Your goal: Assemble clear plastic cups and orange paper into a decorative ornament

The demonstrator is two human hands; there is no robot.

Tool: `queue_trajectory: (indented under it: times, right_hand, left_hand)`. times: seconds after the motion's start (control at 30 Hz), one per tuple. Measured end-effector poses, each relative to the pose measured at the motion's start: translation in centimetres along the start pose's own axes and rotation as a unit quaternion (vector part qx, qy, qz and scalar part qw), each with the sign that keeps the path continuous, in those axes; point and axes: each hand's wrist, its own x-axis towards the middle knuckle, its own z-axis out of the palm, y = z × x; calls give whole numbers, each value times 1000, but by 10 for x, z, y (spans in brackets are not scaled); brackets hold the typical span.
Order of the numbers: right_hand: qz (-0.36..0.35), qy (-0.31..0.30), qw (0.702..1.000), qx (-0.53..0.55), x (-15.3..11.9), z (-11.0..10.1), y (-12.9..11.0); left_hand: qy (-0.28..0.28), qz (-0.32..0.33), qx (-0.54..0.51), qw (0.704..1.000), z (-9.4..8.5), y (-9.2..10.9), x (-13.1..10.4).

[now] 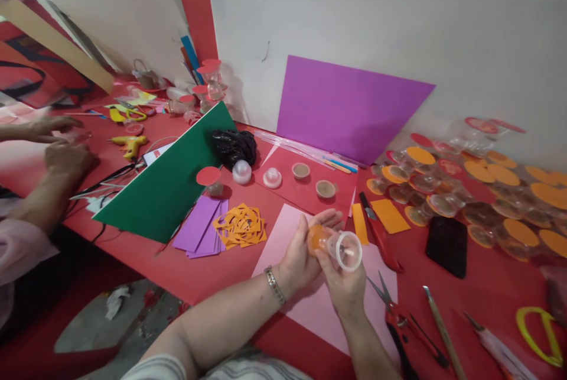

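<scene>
A clear plastic cup piece (pixel 348 251) with an orange end lies tilted between my hands, its open rim toward me. My right hand (pixel 346 285) is closed around its middle. Against the orange end rests my left hand (pixel 305 250), palm up with the fingers stretched out. Beneath them is a pink sheet (pixel 277 244) on the red table (pixel 212 273). Beyond my hands stand two small cups with brown contents (pixel 325 189) (pixel 300 171) and a clear domed piece (pixel 271 178). Cut orange paper (pixel 241 226) lies to the left.
Red scissors (pixel 407 318), a red cutter (pixel 381 238) and a black phone (pixel 447 246) lie right, before many orange-topped cups (pixel 491 173). A green board (pixel 168 185) stands left. Another person's hands (pixel 66 143) work at far left near a yellow glue gun (pixel 130 145).
</scene>
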Motion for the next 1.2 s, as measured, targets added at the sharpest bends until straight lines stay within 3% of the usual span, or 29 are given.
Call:
queue_trajectory:
  times: [0.1,0.33,0.7,0.9,1.03,1.13,1.2]
  right_hand:
    - [-1,12,1000,0,-1,1,1]
    - [-8,-68,997,24,7,-6,-4]
    - [11,7,999,30,4,4,-3]
    - [37,-21,998,47,4,3,-4]
    - [80,-55,993,63,11,-7,-7]
    - [101,-35,993,56,23,-18,-2]
    - [113,-23,992,46,30,-23,3]
  left_hand:
    - [4,14,-1,1000,-2,-3,-1]
    - [32,-22,-13,999,-12,-3,6]
    - [8,29,-39,999,-2,-6,-3]
    - [70,-3,-22,997,-7,-6,0]
    - [47,-7,24,999,-9,-5,3]
    - [62,35,64,995,-7,1,6]
    - [99,111,86,985,-5,11,8]
